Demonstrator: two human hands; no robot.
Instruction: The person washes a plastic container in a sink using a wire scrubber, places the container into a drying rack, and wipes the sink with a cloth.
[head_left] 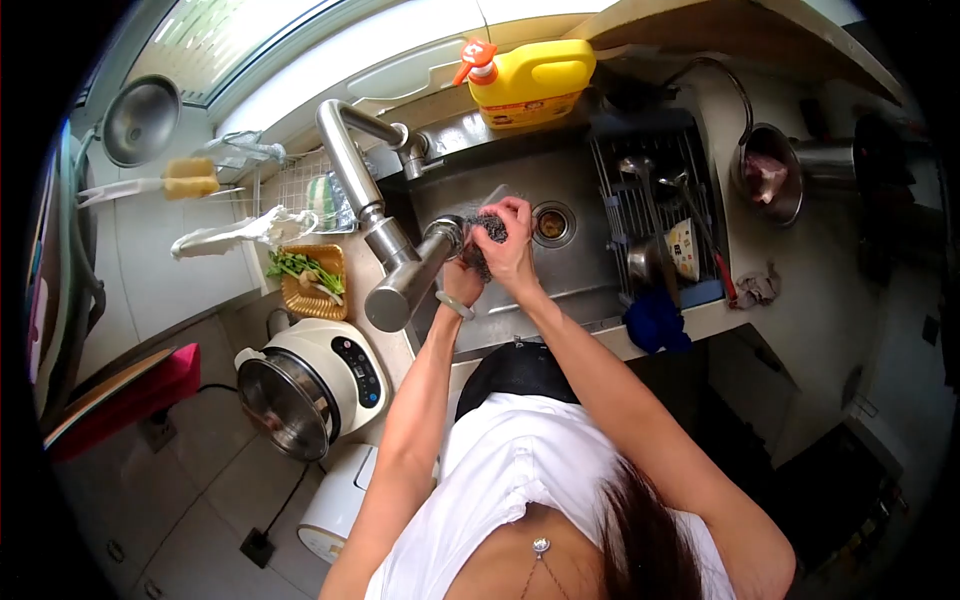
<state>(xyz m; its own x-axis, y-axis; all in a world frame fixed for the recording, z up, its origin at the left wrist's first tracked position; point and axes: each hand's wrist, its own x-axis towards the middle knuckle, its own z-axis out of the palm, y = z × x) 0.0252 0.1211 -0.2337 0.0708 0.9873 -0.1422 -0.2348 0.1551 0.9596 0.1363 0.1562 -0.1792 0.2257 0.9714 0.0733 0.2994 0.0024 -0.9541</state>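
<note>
Dark, mesh-like scouring pad (477,260) is up in the air over the sink (575,268), right beside the tap (400,262) head; not lying on the basin floor. Right hand (516,243) has its fingers curled round the pad, thumb side toward the tap. Left hand (462,283) is just below and beside it, mostly hidden by the tap head and the other hand; can't tell if it pinches, presses or just supports. Can't make out running water. Something clear or shiny shows just past the fingers, too blurred to name.

Risks: pad looks springy, so a loose or wet grip could let it pop out and drop. Drain (551,225) is just right of the hands, so bits shed from the pad might collect there. Knuckles could knock the tap head, it's that close. Bracelet (455,305) on the left wrist might snag mesh.

Further out: splashes could reach the dish rack (710,289) with its utensils on the right. Blue cloth (655,322) hangs by the sink's front edge, could slip if an elbow catches it. Yellow jug (535,85) behind the basin, greens (305,272) in a tray on the left counter: both clear of the hands, low risk.
</note>
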